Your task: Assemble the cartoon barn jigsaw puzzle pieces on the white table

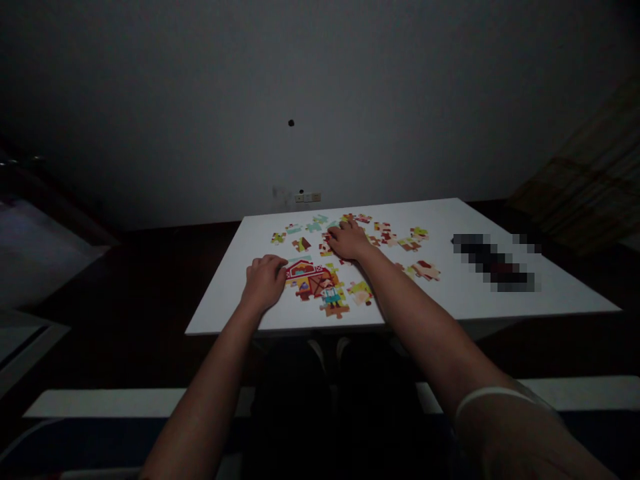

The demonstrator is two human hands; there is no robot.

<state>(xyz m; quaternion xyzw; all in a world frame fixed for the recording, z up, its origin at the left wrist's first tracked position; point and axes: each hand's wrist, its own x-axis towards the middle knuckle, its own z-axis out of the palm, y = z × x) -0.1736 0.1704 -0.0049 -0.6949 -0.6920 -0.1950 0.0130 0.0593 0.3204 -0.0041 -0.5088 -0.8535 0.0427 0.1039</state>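
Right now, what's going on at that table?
A person has both hands at a jigsaw on a white table. The left hand is at the left edge of a joined barn section. The right hand is among loose pieces farther back; whether it grips one is unclear.

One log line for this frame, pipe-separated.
left hand: beside joined puzzle section | right hand: among loose pieces | surface: white table

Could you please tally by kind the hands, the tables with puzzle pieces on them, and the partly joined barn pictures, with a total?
Hands: 2 (left hand, right hand)
Table: 1
Partly joined barn picture: 1
Total: 4
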